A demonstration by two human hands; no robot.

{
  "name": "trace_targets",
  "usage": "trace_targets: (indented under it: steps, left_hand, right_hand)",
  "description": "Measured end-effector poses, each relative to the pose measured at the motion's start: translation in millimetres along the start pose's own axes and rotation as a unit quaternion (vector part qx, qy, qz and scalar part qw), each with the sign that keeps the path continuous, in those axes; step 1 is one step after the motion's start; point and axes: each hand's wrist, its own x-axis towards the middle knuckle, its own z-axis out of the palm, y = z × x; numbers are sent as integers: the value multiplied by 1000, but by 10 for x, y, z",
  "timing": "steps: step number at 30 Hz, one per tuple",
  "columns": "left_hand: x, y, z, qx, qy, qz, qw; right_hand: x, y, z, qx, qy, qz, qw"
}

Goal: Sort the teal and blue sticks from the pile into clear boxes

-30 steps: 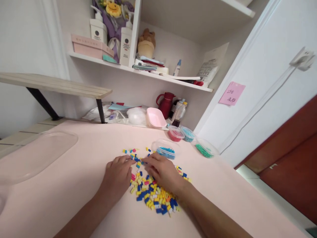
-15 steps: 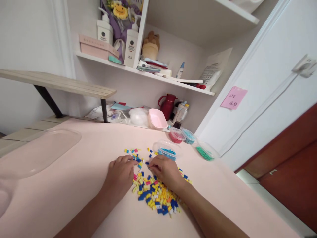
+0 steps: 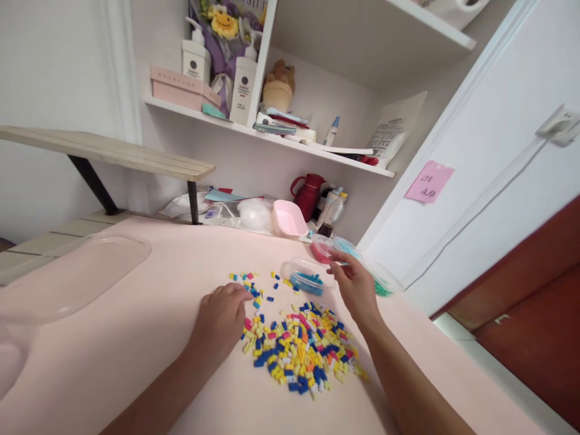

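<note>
Pile of small bricks, yellow, blue, pink, white mixed, lies on the pink table front centre, between the two forearms. A thinner scatter of the same bricks sits just behind it, toward the shelf side.

Left hand is palm down on the table at the pile's left edge, fingers curled loosely together, fingertips touching loose bricks at the scatter's near edge. Whether it pinches one, cannot tell.

Right hand is lifted off the table, right of the pile, over the clear tub of blue bricks. Thumb and forefinger are brought together as in a pinch; whatever is between them is too small to see.

Behind the hand: clear tub of red bricks, tub of light blue bricks, tub of green bricks, in a row toward the wall. Further back a pink dish, a dark red jug, bottles. Clear plastic lid lies far left on the table. Pink sticky note on the white wall at right.
</note>
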Motion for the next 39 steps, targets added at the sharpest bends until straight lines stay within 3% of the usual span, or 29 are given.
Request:
trace_targets:
  steps: [4, 8, 13, 17, 22, 32, 36, 39]
  left_hand:
    - [9, -20, -14, -3, 9, -13, 1000]
    - [-13, -3, 0, 31, -12, -4, 999]
    - [-44, 13, 33, 28, -35, 15, 999]
    - [-43, 2, 37, 21, -47, 17, 999]
    - [-26, -8, 42, 13, -33, 18, 999]
    - [51, -62, 10, -113, 58, -17, 992]
    - [55, -73, 17, -126, 63, -18, 990]
    - [52, -69, 11, -130, 60, -16, 990]
  right_hand:
    - [-164, -240, 163, 16, -104, -76, 992]
    - [-345, -429, 337, -10, -219, -166, 961]
    - [-424, -347, 440, -43, -269, -166, 948]
    - [-446, -291, 488, -95, -329, -185, 921]
    - [-479, -306, 530, -136, -331, -200, 912]
    - [-480, -325, 509, -131, -331, -218, 909]
    - [-463, -336, 496, -117, -354, -246, 895]
    - [-445, -329, 474, -108, -355, -225, 901]
